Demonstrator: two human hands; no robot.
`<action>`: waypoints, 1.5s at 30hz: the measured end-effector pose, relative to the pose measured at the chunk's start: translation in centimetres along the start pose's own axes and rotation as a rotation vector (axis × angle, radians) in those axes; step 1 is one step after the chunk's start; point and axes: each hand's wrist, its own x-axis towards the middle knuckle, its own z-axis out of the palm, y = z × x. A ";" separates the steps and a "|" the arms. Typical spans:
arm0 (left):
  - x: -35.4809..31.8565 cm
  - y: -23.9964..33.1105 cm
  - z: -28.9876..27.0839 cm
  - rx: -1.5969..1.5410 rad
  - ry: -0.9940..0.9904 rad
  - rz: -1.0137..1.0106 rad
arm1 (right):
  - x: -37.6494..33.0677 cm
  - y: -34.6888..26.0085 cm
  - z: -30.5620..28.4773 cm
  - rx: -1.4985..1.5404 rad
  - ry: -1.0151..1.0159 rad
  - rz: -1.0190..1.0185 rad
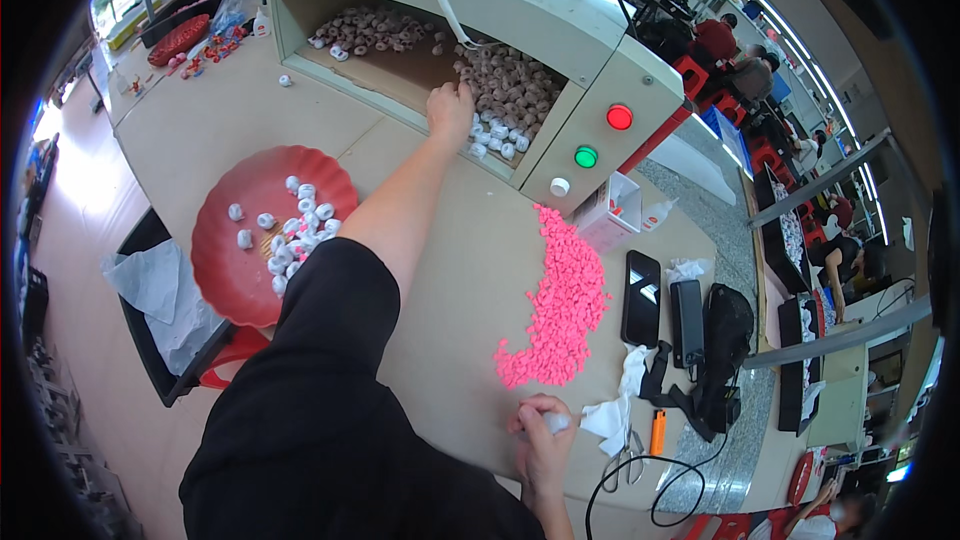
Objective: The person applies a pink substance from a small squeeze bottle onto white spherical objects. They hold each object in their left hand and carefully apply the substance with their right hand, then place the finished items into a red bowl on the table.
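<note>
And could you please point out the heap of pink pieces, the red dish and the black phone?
Heap of pink pieces (560, 315): head view, mid-heap.
Red dish (224, 268): head view, bare inner surface, left side.
Black phone (641, 300): head view, middle of its screen.

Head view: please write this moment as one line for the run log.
left hand: at the box opening, beside piled pieces | right hand: holding a whitish piece | pink pieces: heaped on the table
</note>
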 end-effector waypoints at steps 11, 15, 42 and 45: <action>1.9 1.2 3.3 -0.365 -0.811 -0.056 | 2.8 -1.1 -1.8 0.129 0.023 0.134; -0.8 3.9 1.8 -0.265 -0.898 0.127 | 3.1 -1.5 -1.6 0.147 0.084 0.135; -15.6 4.9 -3.4 -0.475 -1.098 0.058 | 2.2 0.1 -2.2 0.184 0.022 0.087; -17.5 5.0 -3.6 -0.427 -1.096 0.053 | 2.3 0.6 -2.4 0.117 0.011 0.074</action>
